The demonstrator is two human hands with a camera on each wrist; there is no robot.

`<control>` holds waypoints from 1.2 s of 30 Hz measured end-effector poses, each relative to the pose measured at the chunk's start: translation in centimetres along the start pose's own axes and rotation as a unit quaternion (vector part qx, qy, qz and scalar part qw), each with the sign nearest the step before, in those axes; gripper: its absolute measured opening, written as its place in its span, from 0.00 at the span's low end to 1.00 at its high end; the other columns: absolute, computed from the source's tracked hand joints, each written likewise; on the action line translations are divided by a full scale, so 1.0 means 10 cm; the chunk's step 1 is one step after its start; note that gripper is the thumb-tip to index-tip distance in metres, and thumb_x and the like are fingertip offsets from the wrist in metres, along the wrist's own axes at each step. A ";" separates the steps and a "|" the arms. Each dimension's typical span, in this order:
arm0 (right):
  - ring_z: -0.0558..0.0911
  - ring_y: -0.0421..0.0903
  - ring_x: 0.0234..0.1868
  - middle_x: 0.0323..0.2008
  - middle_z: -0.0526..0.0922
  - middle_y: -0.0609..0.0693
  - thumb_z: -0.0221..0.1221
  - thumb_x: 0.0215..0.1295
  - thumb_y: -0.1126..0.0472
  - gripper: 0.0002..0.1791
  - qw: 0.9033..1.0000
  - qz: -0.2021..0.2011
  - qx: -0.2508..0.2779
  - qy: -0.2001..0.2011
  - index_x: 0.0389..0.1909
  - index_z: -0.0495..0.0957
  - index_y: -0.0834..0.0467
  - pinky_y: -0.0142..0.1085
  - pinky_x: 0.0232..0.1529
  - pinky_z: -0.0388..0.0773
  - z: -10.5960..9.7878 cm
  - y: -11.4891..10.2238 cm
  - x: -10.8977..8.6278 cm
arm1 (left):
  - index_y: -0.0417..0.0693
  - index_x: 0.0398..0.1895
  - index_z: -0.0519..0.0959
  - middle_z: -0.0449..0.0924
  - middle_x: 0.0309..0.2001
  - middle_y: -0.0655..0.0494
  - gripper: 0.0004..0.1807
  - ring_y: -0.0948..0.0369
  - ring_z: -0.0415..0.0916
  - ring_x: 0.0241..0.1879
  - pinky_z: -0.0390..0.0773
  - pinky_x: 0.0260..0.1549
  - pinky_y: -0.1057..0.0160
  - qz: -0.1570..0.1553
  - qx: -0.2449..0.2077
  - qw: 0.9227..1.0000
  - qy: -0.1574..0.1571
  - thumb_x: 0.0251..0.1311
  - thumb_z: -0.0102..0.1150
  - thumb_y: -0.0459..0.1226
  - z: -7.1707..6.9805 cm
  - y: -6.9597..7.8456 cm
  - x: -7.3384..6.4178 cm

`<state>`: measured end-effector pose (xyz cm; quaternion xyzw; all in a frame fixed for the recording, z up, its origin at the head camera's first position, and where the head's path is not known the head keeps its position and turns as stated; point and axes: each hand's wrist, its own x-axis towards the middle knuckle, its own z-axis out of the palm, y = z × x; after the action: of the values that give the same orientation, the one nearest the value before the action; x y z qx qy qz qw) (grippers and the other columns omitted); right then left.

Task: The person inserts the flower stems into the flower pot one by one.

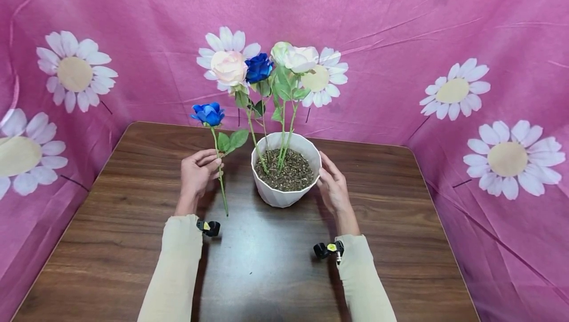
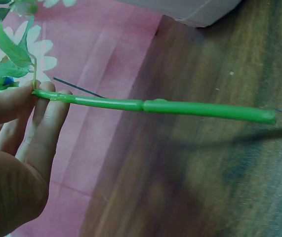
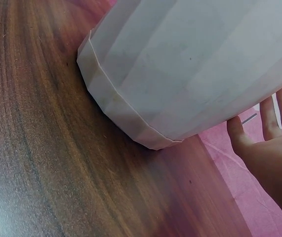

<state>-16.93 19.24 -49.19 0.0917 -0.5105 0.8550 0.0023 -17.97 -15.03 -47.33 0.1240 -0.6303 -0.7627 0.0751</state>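
Observation:
My left hand (image 1: 197,171) pinches the green stem of a blue artificial rose (image 1: 209,113) between thumb and fingers. The rose stands nearly upright left of the pot, its bloom on top and the stem's lower end pointing down over the table. In the left wrist view the bare green stem (image 2: 195,108) reaches out past the fingertips. A white faceted pot (image 1: 281,198) filled with dark soil (image 1: 295,171) stands on the table. My right hand (image 1: 335,186) touches the pot's right side near the rim with fairly straight fingers; in the right wrist view, fingertips (image 3: 235,126) meet its wall.
Several roses rise from the soil, among them a pale pink rose (image 1: 228,67), a dark blue rose (image 1: 259,67) and a white rose (image 1: 301,59). The brown wooden table (image 1: 382,262) ends against a pink cloth (image 1: 378,11) printed with daisies at the back and sides.

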 end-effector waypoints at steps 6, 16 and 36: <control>0.74 0.46 0.63 0.64 0.73 0.49 0.47 0.77 0.71 0.27 1.000 0.001 -0.001 0.005 0.75 0.60 0.68 0.40 0.65 0.73 0.02 -0.01 0.00 | 0.25 0.55 0.79 0.87 0.28 0.66 0.18 0.64 0.85 0.27 0.86 0.25 0.68 0.016 0.003 1.000 0.008 0.61 0.62 0.19 0.04 0.11 -0.02; 0.72 0.48 0.64 0.65 0.72 0.50 0.47 0.77 0.71 0.28 1.000 0.002 -0.004 0.009 0.75 0.59 0.69 0.39 0.65 0.74 0.04 -0.03 -0.01 | 0.23 0.55 0.78 0.86 0.26 0.67 0.18 0.67 0.85 0.25 0.85 0.24 0.68 0.045 -0.012 0.999 0.023 0.60 0.62 0.18 0.07 0.23 -0.08; 0.72 0.47 0.64 0.67 0.71 0.50 0.47 0.77 0.71 0.28 1.000 0.002 -0.013 0.006 0.75 0.58 0.69 0.43 0.67 0.71 0.02 0.00 -0.01 | 0.27 0.44 0.85 0.87 0.26 0.57 0.13 0.65 0.81 0.17 0.84 0.17 0.67 0.180 -0.059 0.982 0.021 0.54 0.67 0.17 0.14 0.74 -0.17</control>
<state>-16.81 19.11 -49.14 0.0851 -0.5218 0.8488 0.0048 -17.04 -14.67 -39.63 0.0204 -0.5944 -0.7698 0.2316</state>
